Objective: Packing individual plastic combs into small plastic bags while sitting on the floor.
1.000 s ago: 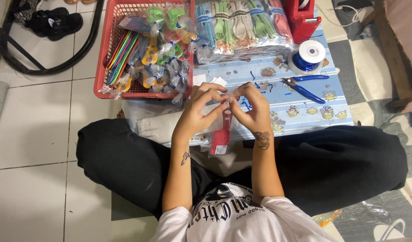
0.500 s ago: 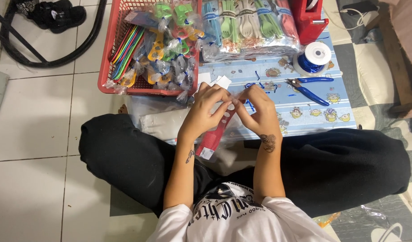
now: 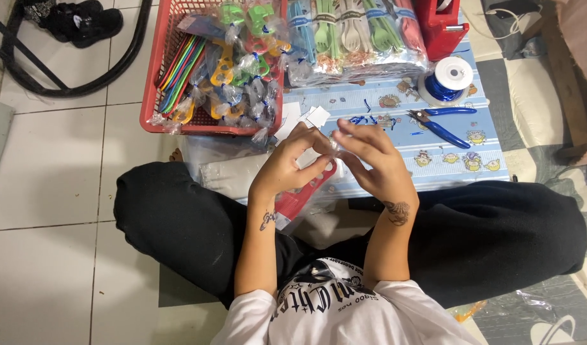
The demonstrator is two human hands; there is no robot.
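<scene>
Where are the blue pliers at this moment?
In the head view, the blue pliers lie on the patterned low table, to the right of the right hand and just below the spool of blue wire.

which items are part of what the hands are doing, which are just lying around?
In use: left hand and right hand pinch the clear bag around the red comb.
Lying about: basket, pliers, wire spool, cutlery packs, shoe.
</scene>
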